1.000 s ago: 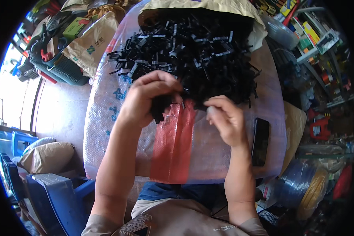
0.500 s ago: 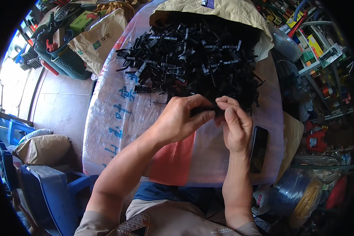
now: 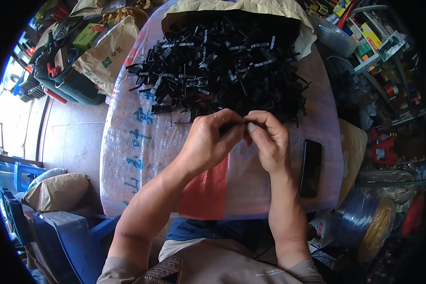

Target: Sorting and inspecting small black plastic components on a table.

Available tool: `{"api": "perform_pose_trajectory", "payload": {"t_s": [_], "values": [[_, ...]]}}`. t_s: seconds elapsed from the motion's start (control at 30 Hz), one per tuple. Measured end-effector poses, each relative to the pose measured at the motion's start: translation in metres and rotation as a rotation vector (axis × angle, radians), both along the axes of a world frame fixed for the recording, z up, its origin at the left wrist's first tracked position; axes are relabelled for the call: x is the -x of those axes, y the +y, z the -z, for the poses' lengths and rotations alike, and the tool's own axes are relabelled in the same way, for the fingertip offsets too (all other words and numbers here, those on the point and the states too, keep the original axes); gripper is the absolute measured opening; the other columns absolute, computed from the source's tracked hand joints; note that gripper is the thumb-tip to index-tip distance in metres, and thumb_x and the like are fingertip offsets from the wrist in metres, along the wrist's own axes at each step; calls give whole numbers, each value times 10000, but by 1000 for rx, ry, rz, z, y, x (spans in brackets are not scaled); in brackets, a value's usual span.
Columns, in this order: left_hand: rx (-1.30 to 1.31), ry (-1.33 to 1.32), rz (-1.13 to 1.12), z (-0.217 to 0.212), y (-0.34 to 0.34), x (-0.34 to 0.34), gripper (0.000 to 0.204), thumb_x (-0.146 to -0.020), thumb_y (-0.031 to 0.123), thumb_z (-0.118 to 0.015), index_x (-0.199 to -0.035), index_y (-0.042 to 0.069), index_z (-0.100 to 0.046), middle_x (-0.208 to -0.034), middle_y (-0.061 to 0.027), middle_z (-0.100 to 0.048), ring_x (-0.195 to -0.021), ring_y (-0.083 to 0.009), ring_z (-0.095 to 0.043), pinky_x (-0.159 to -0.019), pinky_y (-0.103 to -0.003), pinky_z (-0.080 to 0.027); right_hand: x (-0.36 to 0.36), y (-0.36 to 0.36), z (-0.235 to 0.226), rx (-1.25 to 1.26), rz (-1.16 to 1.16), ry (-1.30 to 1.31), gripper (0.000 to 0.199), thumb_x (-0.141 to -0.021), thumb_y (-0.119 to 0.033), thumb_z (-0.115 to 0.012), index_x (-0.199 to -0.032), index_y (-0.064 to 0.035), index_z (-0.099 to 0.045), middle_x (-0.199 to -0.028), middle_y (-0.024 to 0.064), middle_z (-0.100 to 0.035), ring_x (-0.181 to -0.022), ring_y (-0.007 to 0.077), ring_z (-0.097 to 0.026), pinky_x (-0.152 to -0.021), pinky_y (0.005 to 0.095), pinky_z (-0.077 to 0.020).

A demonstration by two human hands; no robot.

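A heap of small black plastic parts (image 3: 217,71) with thin prongs spills out of a brown paper sack (image 3: 265,8) onto a pale woven sheet (image 3: 170,137). At the heap's near edge my left hand (image 3: 210,137) is closed on a small black plastic part, mostly hidden by the fingers. My right hand (image 3: 272,146) meets it on the right, thumb and forefinger pinched together at the left fingertips. What the right fingers grip is too small to make out.
A black phone (image 3: 311,168) lies on the sheet at right. A blue plastic stool (image 3: 64,236) stands at lower left, with a stuffed sack (image 3: 57,191) behind it. Crowded shelves (image 3: 388,52) line the right; a wrapped coil (image 3: 364,220) sits below them.
My right hand has shifted left, and its fingers have closed from a looser pose into a pinch against the left fingertips. The whole view has shifted slightly.
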State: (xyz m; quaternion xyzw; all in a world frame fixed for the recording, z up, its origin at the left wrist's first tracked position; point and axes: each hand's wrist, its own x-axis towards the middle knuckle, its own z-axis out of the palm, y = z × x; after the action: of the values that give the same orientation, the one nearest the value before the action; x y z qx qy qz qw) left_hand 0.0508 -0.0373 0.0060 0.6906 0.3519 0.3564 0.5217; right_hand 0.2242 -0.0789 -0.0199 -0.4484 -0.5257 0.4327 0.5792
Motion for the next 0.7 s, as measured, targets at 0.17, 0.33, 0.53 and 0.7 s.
{"api": "perform_pose_trajectory", "payload": {"t_s": [0.17, 0.33, 0.53, 0.7], "values": [[-130, 39, -49, -5, -5, 0, 158, -888, 80, -656, -997, -34, -660, -827, -80, -674, -771, -91, -612, -692, -266, -513, -2, -2, 1, -103, -67, 64, 151, -915, 19, -545, -1047, 15, -618, -997, 39, -606, -761, 69, -574, -666, 217, -478], [-402, -38, -141, -8, -13, -6, 50, -809, 44, -671, -856, 30, -677, -781, -121, -674, -700, -295, -678, -608, -346, -527, -1, -5, -2, -175, -132, 181, 159, -889, 50, -511, -1012, 25, -609, -1056, 70, -576, -755, 71, -545, -675, 221, -466], [-387, -56, -127, -10, -17, -7, 62, -823, 49, -677, -880, 26, -666, -777, -117, -664, -685, -252, -673, -597, -334, -516, -3, -8, -10, -169, -132, 181, 167, -878, 54, -541, -1021, 16, -619, -1026, 55, -571, -766, 61, -534, -668, 205, -449], [675, -371, 207, -25, -2, 17, 140, -951, 162, -623, -959, 26, -655, -767, -30, -647, -625, -66, -560, -537, -209, -434, -6, -15, -30, -19, -226, 211, 139, -890, -6, -659, -1026, -3, -632, -912, 23, -607, -749, 64, -552, -661, 202, -448]]}}
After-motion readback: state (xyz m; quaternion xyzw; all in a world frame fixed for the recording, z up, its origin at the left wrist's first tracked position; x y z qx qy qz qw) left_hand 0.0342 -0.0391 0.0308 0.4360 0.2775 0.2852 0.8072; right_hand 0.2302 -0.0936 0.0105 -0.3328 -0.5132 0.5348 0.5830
